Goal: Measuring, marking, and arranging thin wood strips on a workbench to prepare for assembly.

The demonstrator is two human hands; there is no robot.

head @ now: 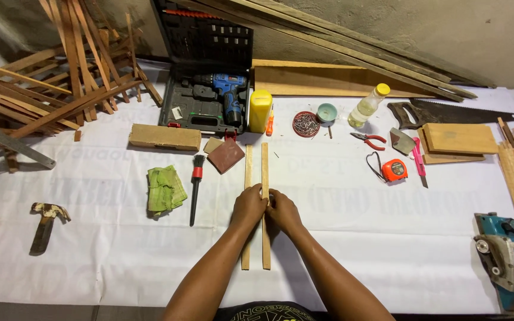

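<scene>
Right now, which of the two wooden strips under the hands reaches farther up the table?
The right strip, by a sliver; the left strip starts slightly lower.

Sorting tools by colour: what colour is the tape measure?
Orange with black, the tape measure in the head view.

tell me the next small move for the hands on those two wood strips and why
Probably nudge the two wooden strips together until their long edges touch. Both hands, left hand and right hand, rest on them near the middle, a narrow gap shows between the strips along their length, and the near ends look about level, so closing the gap seems the smallest move to make.
</scene>
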